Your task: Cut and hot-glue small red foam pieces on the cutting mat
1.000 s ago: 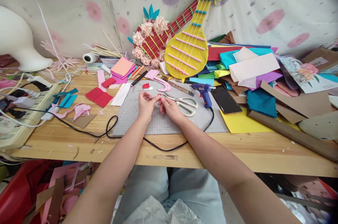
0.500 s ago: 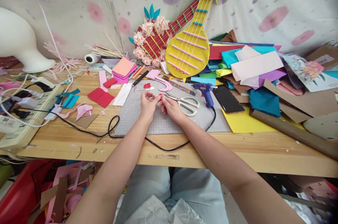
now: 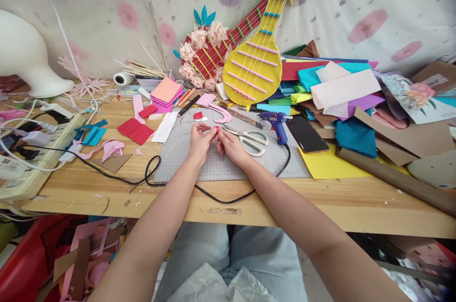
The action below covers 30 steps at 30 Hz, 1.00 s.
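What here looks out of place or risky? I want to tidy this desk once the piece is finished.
The glue gun's black cord loops over the table's front edge, where it could snag. Paper scraps lie scattered left of the cutting mat. Both hands pinch a small red piece.

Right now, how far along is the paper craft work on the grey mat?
Done: a yellow paper guitar and a red one with paper roses lean on the wall. In hand: left hand and right hand pinch a small red-pink paper piece over the grey cutting mat. Left: uncut coloured sheets piled at right; white-handled scissors and blue glue gun lie idle.
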Tool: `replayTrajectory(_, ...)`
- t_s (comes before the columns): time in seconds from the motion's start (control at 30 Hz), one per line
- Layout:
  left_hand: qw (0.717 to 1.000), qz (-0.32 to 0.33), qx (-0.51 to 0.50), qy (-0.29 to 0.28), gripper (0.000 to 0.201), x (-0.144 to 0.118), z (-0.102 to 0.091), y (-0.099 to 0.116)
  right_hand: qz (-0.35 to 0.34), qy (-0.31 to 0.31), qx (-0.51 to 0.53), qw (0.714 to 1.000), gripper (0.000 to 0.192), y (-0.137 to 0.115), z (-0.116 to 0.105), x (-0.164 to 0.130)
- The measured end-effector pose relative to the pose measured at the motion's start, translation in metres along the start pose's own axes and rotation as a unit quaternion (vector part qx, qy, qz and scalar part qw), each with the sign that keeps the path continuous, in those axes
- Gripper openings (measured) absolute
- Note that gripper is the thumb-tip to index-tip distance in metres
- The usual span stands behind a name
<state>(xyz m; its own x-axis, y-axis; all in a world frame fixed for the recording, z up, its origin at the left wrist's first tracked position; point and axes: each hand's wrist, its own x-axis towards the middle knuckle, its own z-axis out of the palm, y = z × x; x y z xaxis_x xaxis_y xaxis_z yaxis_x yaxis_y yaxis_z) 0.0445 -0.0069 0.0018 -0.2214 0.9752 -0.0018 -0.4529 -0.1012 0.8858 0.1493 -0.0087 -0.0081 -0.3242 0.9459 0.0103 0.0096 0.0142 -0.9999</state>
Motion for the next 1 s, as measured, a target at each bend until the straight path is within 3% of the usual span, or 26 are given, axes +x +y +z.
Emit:
replayTrajectory(0.3,0.997,0.053,0.039,0.034,0.052,0.0004,-0.0039,-0.0017,0.009,-0.003,-0.062,0.998,0.025,-0.0014,0.0034,-0.0020)
replayTrajectory(0.53,0.999,-0.018,-0.028,0.013,0.042,0.0003,0.0011,0.0015,0.003,-0.007,-0.006,1.000,0.026,-0.0022,0.0014,-0.0016)
replayTrajectory(0.83,0.999,0.020,-0.012,0.048,0.050,0.0036,-0.0047,-0.0004,0.005,-0.014,-0.048,0.999,0.028,-0.0020,0.0021,-0.0031)
replayTrajectory(1.0,0.999,-0.008,-0.015,0.040,0.040,0.0025,-0.0023,0.0004,0.005,-0.014,-0.025,1.000,0.030,-0.0017,0.0019,-0.0034)
